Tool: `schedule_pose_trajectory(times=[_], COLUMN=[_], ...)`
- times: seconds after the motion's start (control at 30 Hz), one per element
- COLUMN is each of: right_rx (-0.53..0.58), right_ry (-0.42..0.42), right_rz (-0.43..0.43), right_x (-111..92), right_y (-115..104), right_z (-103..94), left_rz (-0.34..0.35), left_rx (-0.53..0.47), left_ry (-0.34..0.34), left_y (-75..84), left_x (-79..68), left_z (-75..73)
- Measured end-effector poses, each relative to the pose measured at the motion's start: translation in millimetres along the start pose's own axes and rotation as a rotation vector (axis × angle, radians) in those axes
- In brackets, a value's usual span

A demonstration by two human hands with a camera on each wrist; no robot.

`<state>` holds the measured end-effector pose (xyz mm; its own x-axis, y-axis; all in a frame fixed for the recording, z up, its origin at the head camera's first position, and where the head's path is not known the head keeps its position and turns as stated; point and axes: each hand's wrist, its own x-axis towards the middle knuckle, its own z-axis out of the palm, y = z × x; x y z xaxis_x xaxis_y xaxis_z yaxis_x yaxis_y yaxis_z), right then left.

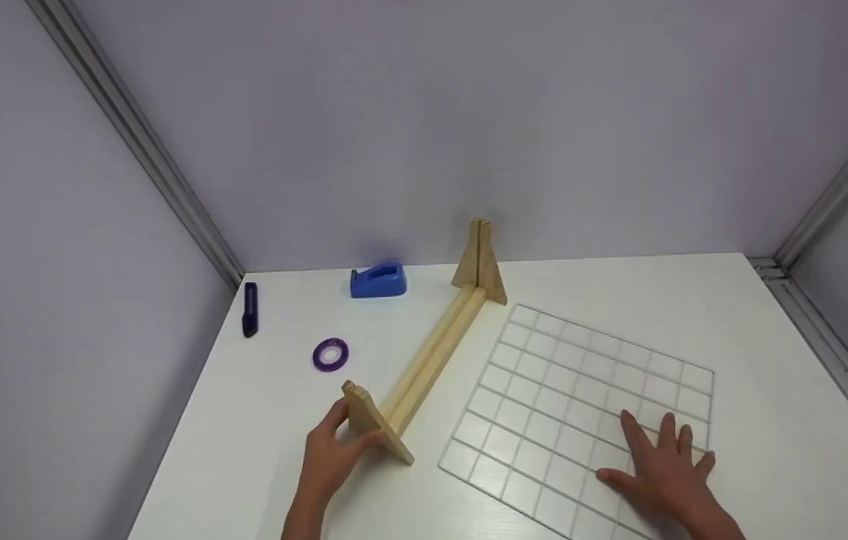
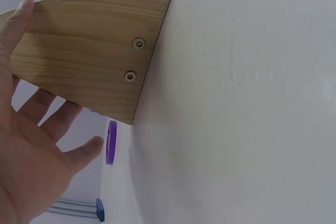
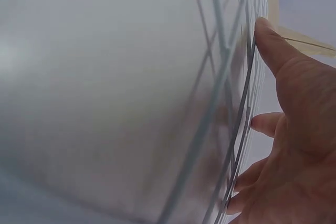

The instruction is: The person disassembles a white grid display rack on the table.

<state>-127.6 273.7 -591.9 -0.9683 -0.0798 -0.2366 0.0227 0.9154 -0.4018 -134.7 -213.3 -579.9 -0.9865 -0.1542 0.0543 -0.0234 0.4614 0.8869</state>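
Note:
A wooden stand [image 1: 435,349] lies lengthwise on the table, with a grooved bar between two upright end boards. My left hand [image 1: 330,454] grips the near end board [image 2: 100,40], thumb on one side edge and some fingers at the other. Two round bolts show on that board's outer face. The far end board [image 1: 479,262] stands upright with a slot down its middle. On the right lies a white wire grid panel [image 1: 551,405], flat on the table. My right hand [image 1: 664,472] is spread over its near right part, fingertips at the wires.
Left of the stand are a blue tape dispenser [image 1: 379,280], a purple roll of tape [image 1: 331,355] and a dark blue utility knife [image 1: 250,309]. Walls with metal corner rails [image 1: 146,142] enclose the white table [image 1: 281,420] at the back and both sides.

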Motion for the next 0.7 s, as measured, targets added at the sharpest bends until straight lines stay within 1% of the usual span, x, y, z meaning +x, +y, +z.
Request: schedule_pose_trajectory(times=[0.17, 0.3, 0.7], right_rx=[0.016, 0.023, 0.020], right_ry=[-0.029, -0.041, -0.028], right_rz=[0.005, -0.004, -0.056], right_x=[5, 7, 18], right_y=[6, 9, 15], right_z=[3.7, 1.1, -6.2], left_rz=[0.016, 0.023, 0.012], left_rx=[0.010, -0.001, -0.016], left_ry=[0.022, 0.040, 0.109], left_y=[-1.8, -1.8, -0.8], left_x=[-5.5, -9.4, -21.0], left_z=[3.7, 6.2, 14.5])
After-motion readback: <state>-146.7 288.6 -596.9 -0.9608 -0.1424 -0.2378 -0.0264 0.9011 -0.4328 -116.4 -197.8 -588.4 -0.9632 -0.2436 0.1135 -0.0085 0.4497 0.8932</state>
